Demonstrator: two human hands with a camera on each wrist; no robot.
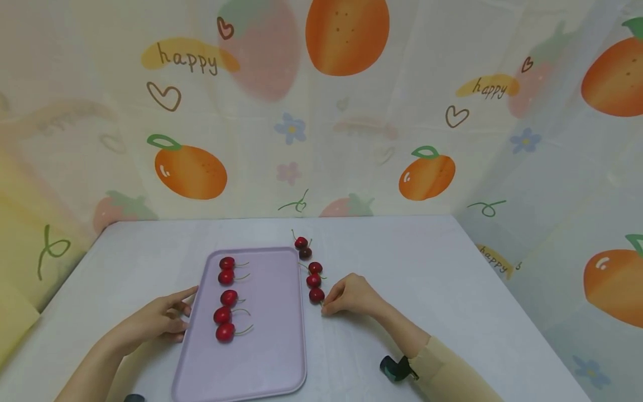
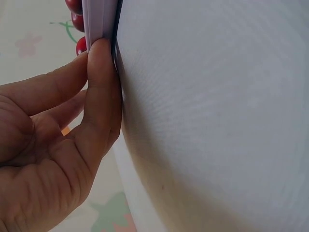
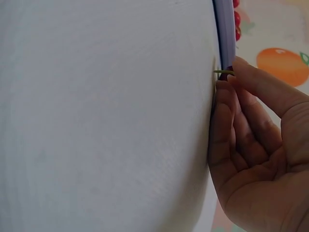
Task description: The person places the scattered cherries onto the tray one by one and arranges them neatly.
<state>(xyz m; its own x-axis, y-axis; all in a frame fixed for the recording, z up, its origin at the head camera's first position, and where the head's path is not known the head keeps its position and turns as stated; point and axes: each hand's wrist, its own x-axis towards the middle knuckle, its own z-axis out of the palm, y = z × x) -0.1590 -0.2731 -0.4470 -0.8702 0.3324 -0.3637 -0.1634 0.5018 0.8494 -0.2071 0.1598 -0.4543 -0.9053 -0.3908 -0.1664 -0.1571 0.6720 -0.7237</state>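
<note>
My left hand (image 1: 150, 324) touches the outer left edge of the lilac tray (image 1: 266, 357) with its fingertips. In the left wrist view, the thumb and a finger meet right at the tray's rim (image 2: 99, 19). On the tray lie several red cherries (image 1: 225, 333) in a column, stems pointing right. Right of the tray, my right hand (image 1: 356, 295) is low over the table, pinching the stem (image 3: 223, 71) of the nearest cherry (image 1: 316, 295) between thumb and fingertip. In the right wrist view, the fingers mostly hide that cherry.
Beyond the held cherry, more cherries (image 1: 313, 280) line the tray's right side, one of them darker (image 1: 305, 253). A white cloth covers the table (image 1: 402, 251). Behind it hangs a fruit-printed curtain (image 1: 321, 139). A black strap piece (image 1: 394, 368) sits by the right sleeve.
</note>
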